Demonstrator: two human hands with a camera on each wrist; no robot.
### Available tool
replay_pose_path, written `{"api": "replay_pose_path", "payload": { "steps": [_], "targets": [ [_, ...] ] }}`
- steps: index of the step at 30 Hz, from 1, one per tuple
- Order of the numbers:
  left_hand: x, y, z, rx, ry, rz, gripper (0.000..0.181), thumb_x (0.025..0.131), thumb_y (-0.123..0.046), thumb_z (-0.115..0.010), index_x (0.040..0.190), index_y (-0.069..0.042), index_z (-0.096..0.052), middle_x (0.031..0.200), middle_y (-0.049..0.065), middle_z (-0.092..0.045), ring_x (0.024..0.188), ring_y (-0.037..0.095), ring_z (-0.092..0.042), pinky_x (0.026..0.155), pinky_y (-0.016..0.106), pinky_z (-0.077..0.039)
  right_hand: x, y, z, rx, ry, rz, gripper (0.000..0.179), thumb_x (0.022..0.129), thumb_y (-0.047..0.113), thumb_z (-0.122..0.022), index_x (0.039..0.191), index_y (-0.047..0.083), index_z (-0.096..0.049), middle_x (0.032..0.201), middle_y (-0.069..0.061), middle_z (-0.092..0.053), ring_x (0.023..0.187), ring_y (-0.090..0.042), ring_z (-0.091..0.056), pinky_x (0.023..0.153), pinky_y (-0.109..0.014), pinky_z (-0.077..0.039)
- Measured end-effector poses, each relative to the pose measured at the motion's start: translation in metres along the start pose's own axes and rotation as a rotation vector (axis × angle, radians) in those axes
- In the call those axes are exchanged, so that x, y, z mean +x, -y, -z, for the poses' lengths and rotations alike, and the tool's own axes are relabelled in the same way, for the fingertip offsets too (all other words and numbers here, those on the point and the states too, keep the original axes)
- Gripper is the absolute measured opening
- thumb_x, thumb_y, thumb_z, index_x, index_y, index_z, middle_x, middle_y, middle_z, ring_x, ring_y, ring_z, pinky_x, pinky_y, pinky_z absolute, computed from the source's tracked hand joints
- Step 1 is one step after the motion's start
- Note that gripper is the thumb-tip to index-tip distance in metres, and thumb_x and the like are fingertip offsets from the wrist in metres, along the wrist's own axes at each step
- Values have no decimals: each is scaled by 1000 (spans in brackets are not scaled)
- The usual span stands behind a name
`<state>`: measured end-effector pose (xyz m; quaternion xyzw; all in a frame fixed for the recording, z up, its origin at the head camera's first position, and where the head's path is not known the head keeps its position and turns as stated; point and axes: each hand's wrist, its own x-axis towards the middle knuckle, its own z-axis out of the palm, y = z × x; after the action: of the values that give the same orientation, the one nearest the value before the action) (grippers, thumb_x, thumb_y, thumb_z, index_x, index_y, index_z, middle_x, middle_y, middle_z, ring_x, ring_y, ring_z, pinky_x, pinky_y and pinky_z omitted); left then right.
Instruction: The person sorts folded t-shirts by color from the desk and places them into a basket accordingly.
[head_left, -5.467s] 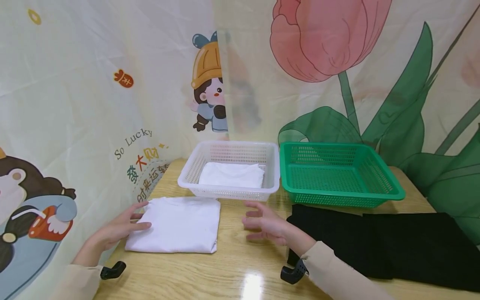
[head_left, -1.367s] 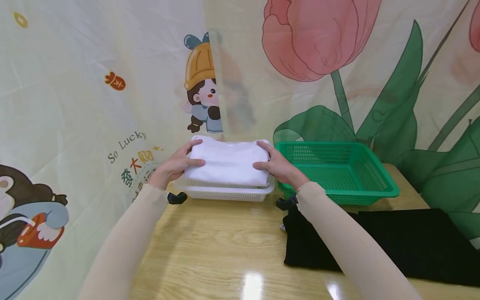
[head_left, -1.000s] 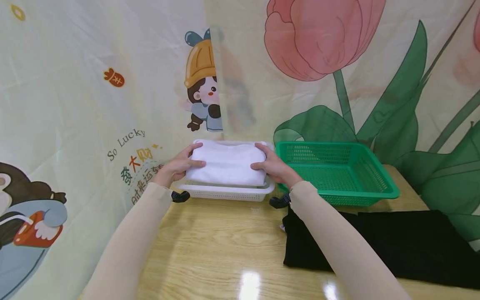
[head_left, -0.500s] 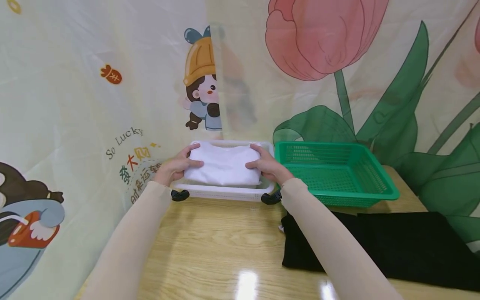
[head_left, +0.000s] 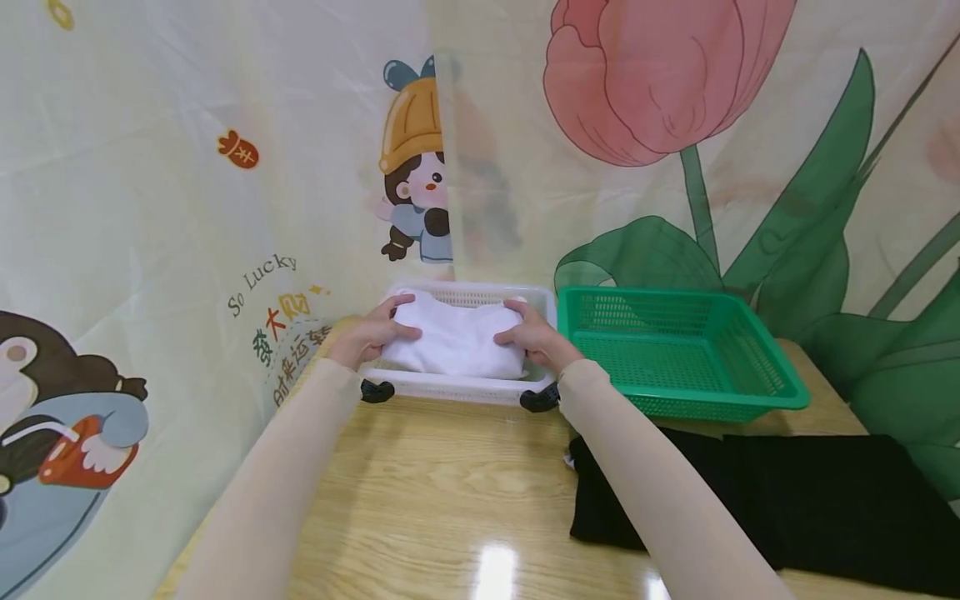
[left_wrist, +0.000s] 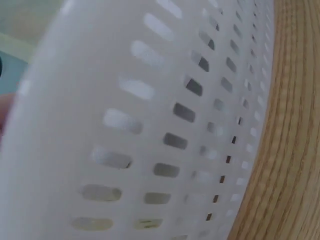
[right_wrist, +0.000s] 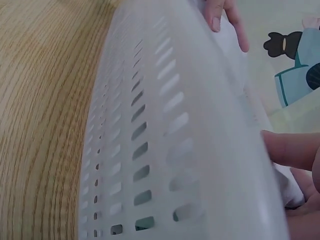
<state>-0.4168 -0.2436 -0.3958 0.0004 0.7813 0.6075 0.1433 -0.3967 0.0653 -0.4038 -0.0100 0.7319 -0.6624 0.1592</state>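
From where I stand, taking the white cloth (head_left: 459,342) as the clock's centre and twelve as the side away from the person, the left hand (head_left: 367,335) grips it at nine o'clock and the right hand (head_left: 538,335) at three. On each side the thumb lies over the top and the index finger reaches to the far corner, so the fingers hold a narrow pinch of fabric; the remaining fingers are mostly hidden. The cloth sits within the rim of the white basket (head_left: 450,386), slightly rumpled. I cannot tell whether it rests on the basket's floor. Gripping both ends probably stops the soft bundle sagging or unfolding in the middle.

The green basket (head_left: 690,406) stands just beside the white one at three o'clock, and a black cloth (head_left: 832,500) is laid flat on the wooden table (head_left: 427,483) around four, perhaps to leave the near middle free for the forearms.

The wrist views add the basket's side. The left one is mostly slotted wall, with only a blurred sliver of skin at its nine o'clock edge, so it tells nothing of that grip. The right one shows the thumb (right_wrist: 287,147) beyond the rim and, near one o'clock, the other hand's fingers on the white fabric, details the head view gives only from above.
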Motion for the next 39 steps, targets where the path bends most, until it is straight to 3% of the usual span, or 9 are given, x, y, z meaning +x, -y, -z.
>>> {"api": "replay_pose_path", "payload": {
  "steps": [12, 16, 18, 20, 22, 24, 26, 29, 39],
  "targets": [
    [2, 7, -11, 121, -40, 62, 89, 95, 3, -74, 168, -20, -29, 178, 16, 0, 161, 38, -12, 130, 56, -12, -2, -5, -3, -88, 2, -73, 86, 95, -5, -73, 167, 17, -32, 168, -18, -29, 143, -37, -41, 120, -57, -37],
    [0, 5, -12, 131, -39, 68, 88, 96, 2, -73, 169, -21, -27, 178, 17, -1, 161, 39, -12, 130, 58, -12, -4, -2, 0, -94, 11, -82, 86, 96, -3, -73, 167, 20, -32, 169, -17, -30, 112, -27, -51, 85, -34, -50],
    [-2, 3, -12, 142, -35, 60, 89, 97, 2, -72, 169, -21, -26, 178, 17, -1, 162, 40, -11, 130, 59, -12, -6, 2, 3, -86, 23, -95, 86, 96, -3, -73, 167, 21, -32, 170, -17, -30, 99, -23, -49, 65, -29, -39],
    [-4, -1, -12, 178, -31, 39, 88, 96, 2, -72, 169, -18, -27, 178, 19, -3, 162, 41, -7, 130, 58, -11, -11, 7, 5, -91, 37, -107, 86, 97, -1, -74, 168, 22, -31, 170, -18, -29, 91, -22, -47, 59, -29, -33],
    [-3, -3, -9, 219, -25, 19, 87, 96, 3, -71, 168, -17, -27, 177, 20, -3, 163, 40, -4, 130, 57, -10, -16, 14, 6, -121, 59, -109, 85, 98, 2, -73, 168, 23, -30, 171, -19, -27, 90, -23, -51, 64, -30, -40],
    [-2, -6, -6, 271, -32, 13, 85, 96, 1, -72, 168, -18, -29, 177, 21, -5, 163, 40, -4, 130, 56, -12, -20, 19, 7, -165, 74, -97, 84, 99, 5, -72, 168, 23, -28, 174, -19, -20, 113, -27, -57, 87, -35, -50],
    [-4, -11, -4, 316, -29, -7, 84, 97, -1, -72, 167, -17, -30, 177, 22, -6, 163, 40, -5, 130, 58, -14, -25, 24, 11, -199, 97, -65, 82, 101, 6, -71, 169, 21, -26, 175, -21, -14, 134, -34, -52, 111, -45, -46],
    [-12, -19, -4, 361, -38, -38, 83, 98, -3, -73, 167, -18, -31, 176, 24, -11, 163, 42, -9, 128, 61, -18, -36, 35, 19, -213, 128, -41, 82, 102, 8, -70, 169, 20, -25, 177, -20, -6, 162, -38, -15, 128, -55, -25],
    [-40, -43, -8, 379, -23, -162, 77, 100, -7, -71, 166, -17, -34, 175, 22, -19, 161, 42, -20, 128, 59, -22, -107, 71, 64, -252, 249, 66, 80, 106, 19, -67, 171, 20, -19, 177, -14, -8, 160, -36, -25, 127, -55, -28]
  ]
}}
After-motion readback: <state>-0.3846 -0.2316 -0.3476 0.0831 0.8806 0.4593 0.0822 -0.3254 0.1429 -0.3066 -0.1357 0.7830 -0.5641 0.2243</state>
